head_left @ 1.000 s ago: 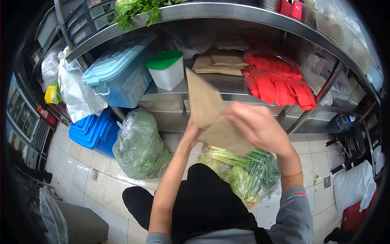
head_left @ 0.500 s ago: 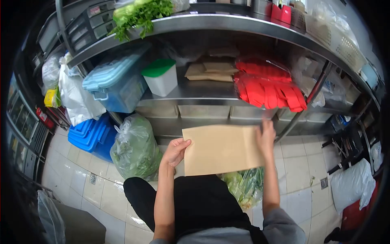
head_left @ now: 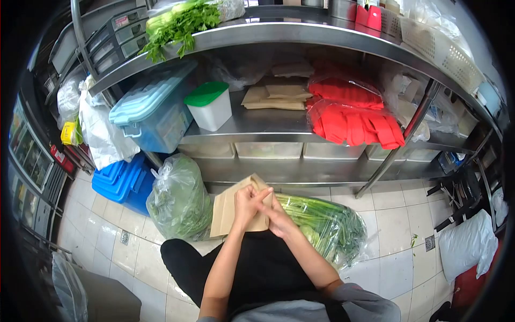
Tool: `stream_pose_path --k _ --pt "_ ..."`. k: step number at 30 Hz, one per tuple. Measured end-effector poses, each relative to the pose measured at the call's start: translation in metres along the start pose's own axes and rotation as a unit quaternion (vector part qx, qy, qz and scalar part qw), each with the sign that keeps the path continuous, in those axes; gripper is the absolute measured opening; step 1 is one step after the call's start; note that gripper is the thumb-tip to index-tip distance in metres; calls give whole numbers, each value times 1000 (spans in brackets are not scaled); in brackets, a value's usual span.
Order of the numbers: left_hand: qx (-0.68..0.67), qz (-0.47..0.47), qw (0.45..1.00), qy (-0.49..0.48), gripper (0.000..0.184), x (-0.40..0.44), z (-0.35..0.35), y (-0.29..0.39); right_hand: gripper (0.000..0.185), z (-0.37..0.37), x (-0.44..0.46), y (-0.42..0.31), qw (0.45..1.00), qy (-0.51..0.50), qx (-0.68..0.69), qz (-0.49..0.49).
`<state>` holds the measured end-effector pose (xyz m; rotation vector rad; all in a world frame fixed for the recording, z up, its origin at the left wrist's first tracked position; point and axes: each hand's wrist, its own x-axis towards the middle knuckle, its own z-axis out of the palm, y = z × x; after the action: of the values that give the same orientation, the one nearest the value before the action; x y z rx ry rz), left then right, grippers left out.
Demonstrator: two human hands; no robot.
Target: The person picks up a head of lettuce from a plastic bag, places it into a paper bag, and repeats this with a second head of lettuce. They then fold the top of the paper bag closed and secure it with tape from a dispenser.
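Note:
A brown paper bag (head_left: 224, 210) is held low in front of me, tilted, with its right end folded or bent up between my hands. My left hand (head_left: 245, 206) presses on its face, fingers bent. My right hand (head_left: 277, 217) closes on the right edge, its thumb crossing toward the left fingers. Part of the bag is hidden behind both hands. Just beyond my right hand, a clear plastic bag of green stalks (head_left: 327, 225) lies on the floor. To the left stands a knotted clear bag of leafy greens (head_left: 179, 201).
On the steel shelf (head_left: 257, 121) are a pale blue lidded box (head_left: 153, 107), a white tub with green lid (head_left: 209, 107), a stack of brown paper bags (head_left: 276, 96) and red bags in plastic (head_left: 354, 121). A blue lidded bin (head_left: 126, 182) stands at left; celery (head_left: 182, 27) overhangs the top shelf.
The paper bag was stretched flat between my hands. Now my right hand has come left to meet my left hand, and the bag's right end is bent over.

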<state>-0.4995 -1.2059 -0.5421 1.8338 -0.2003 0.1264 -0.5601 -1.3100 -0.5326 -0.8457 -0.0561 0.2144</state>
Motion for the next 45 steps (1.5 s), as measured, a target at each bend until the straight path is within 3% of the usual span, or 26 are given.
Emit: stream_pose_path --k 2,4,6,7,10,11,14,17,20,23,24,26,27,28,29,30,31,34,35,38,40,42,43,45 --pt "-107 -50 993 -9 46 -3 7 -1 70 -9 2 10 996 9 -86 -28" --pt "-197 6 980 -35 43 6 12 -24 65 -20 2 7 997 22 15 70" --pt "-249 -23 967 -44 42 8 16 -17 62 -44 12 19 977 0 143 159" --pt "-272 -39 960 -47 41 9 17 -14 59 -51 14 28 978 -19 150 143" --pt "-144 48 987 -59 36 10 21 -6 62 -28 13 19 994 -23 73 81" --pt "-146 -8 985 -92 23 9 17 3 67 -30 17 25 999 -28 41 21" --pt "-155 4 981 -117 14 15 14 -5 73 -36 20 25 999 -21 -22 -15" --pt "-233 -27 953 -190 12 23 8 -11 73 -33 17 11 999 -24 -1 24" --pt "-216 -34 954 -205 10 29 1 -8 64 -35 23 21 1000 -9 -1 -14" --pt "-211 -27 961 -179 6 30 -3 -7 59 -41 29 16 997 15 66 38" --pt "-197 -17 964 -176 8 32 -8 -10 48 -41 30 13 997 19 66 41" --pt "-155 43 976 -149 10 42 -19 -12 37 -66 46 21 995 68 -31 71" --pt "-31 127 986 -99 15 46 -23 -5 34 -76 54 17 970 87 -223 49" --pt "64 156 981 -98 13 47 -27 4 31 -85 63 10 907 102 -409 22" --pt "159 184 966 -91 12 42 -36 29 29 -89 70 1 808 113 -579 -6" --pt "253 208 941 -79 10 40 -42 42 28 -93 74 -9 788 142 -599 -21" --pt "372 236 886 -146 17 44 -52 34 27 -96 76 -16 767 170 -617 -36" --pt "522 284 775 -213 41 48 -67 -27 24 -101 77 -28 723 192 -662 -56" --pt "593 157 734 -293 71 47 -63 -26 23 -100 77 -28 710 190 -676 -57" --pt "493 98 810 -302 83 45 -56 -48 24 -76 71 0 584 172 -701 -371" --pt "450 56 850 -267 89 38 -42 -42 32 -67 64 29 656 43 -676 -333" --pt "401 28 886 -231 86 29 -30 -42 40 -61 83 41 746 -63 -663 -6" --pt "408 20 883 -232 80 23 -24 -40 45 -62 92 50 756 -114 -624 164" --pt "425 54 865 -262 73 5 -19 -30 53 -86 115 85 826 -76 -553 78"
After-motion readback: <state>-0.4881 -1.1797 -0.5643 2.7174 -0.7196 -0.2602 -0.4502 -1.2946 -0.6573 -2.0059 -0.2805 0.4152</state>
